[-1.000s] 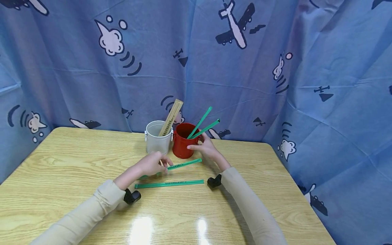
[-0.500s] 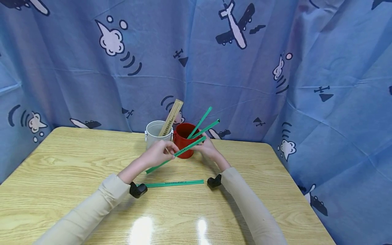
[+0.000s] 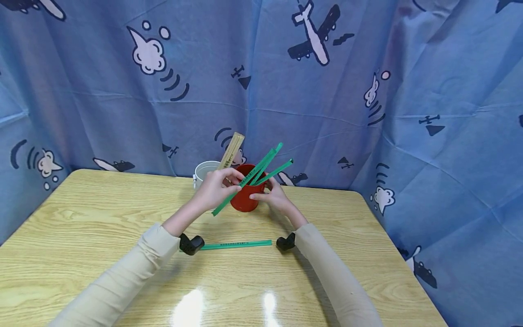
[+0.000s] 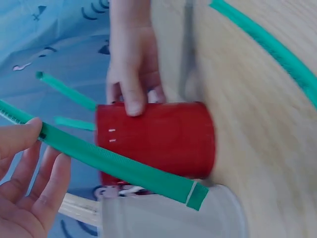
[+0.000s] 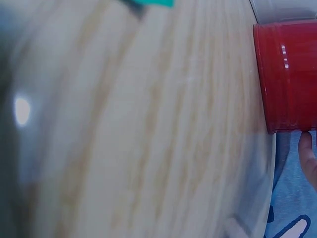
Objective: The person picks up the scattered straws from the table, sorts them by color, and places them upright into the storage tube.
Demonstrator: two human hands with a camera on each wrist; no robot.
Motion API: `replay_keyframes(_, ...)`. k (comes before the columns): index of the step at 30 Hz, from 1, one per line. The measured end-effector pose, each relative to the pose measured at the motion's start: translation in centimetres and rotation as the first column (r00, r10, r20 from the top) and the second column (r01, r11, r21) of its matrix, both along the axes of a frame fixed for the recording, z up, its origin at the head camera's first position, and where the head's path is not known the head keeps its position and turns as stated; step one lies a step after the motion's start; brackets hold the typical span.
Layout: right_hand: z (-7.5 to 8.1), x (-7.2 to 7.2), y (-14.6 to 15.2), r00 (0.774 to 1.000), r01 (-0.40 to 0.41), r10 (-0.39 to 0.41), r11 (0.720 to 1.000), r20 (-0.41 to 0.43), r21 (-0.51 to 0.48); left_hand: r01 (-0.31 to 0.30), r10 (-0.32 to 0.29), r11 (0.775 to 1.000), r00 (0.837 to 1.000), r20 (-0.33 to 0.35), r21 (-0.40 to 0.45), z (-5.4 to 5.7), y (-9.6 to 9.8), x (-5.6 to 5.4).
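My left hand point(image 3: 213, 190) pinches a long flat green strip point(image 4: 124, 166) with dark print and fine edge marks. The strip slants up and right, in front of the red bucket point(image 3: 244, 200), its lower end outside the bucket. My right hand point(image 3: 278, 198) holds the bucket's right side, thumb on the front; its other fingers are partly hidden. Two more green strips point(image 3: 282, 169) lean out of the bucket to the right. In the right wrist view a fingertip point(image 5: 308, 153) touches the red bucket's side.
Left of the red bucket stands a white bucket point(image 3: 200, 171), partly behind my left hand, with a beige printed strip point(image 3: 233, 147) leaning in it. One green strip point(image 3: 241, 244) lies on the wooden table point(image 3: 102, 213). A blue curtain point(image 3: 196, 54) hangs behind.
My left hand has lifted a green strip from the table and carried it up to the red bucket, tilting it steeper. The right hand has stayed on the bucket.
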State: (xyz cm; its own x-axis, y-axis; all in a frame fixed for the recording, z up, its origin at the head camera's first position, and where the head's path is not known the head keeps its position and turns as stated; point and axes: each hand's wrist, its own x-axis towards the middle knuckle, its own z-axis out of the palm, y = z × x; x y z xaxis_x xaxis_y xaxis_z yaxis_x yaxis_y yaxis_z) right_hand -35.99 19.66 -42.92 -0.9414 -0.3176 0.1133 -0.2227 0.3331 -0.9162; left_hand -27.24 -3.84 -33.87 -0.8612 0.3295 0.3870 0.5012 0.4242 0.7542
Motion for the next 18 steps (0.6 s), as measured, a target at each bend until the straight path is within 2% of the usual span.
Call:
replay_keyframes(8,0.1,0.1,0.2,1.000,-0.002,0.002,1.000,0.007,-0.021,-0.032,0.035,0.996,0.999,-0.034,0.084,2.6,-0.1,-0.3)
replay_keyframes(11,0.1,0.2,0.1,1.000,-0.006,0.006,1.000,0.006,-0.025,-0.060,0.066,0.992,0.996,-0.053,0.108,3.5,-0.3,-0.5)
replay_keyframes(18,0.1,0.2,0.0,1.000,0.000,0.000,1.000,0.008,-0.031,-0.111,0.131,0.960,0.989,-0.063,0.258,5.0,-0.5,-0.8)
